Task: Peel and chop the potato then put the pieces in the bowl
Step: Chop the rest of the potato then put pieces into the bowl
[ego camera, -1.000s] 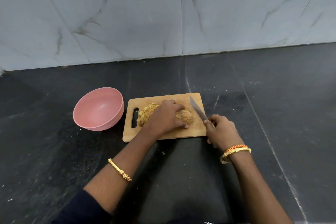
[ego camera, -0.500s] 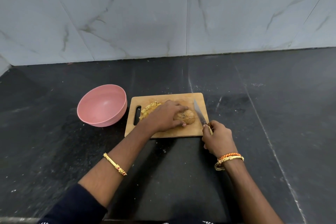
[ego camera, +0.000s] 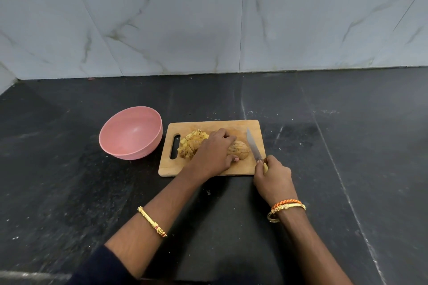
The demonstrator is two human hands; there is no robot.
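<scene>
I see a dark stone surface [ego camera: 324, 169] backed by a wall of pale marbled tiles [ego camera: 185, 30]. A wooden chopping board [ego camera: 208, 169] lies flat on the surface, its handle slot toward the left. Just beside the board's left edge stands a pink bowl [ego camera: 130, 133], upright, with nothing visible inside it.

On the board lies the potato [ego camera: 239, 150], brown skin showing on its right end. The left hand [ego camera: 215, 152] rests over the potato's left part, fingers curled across its top and thumb against its near side, holding it down. Left of that hand, near the slot, sits a pile of yellow chopped pieces [ego camera: 191, 143], partly hidden by the hand.

The right hand [ego camera: 273, 178] is clenched around the yellow handle of a knife [ego camera: 253, 146], at the board's near right corner. The blade points away from me over the board's right edge, just to the right of the potato; I cannot tell whether it touches the potato or the board.

A gold bangle [ego camera: 152, 222] circles the left forearm, and an orange and gold bracelet [ego camera: 286, 207] sits at the right wrist. A dark sleeve [ego camera: 99, 266] covers the left arm near the bottom edge.
</scene>
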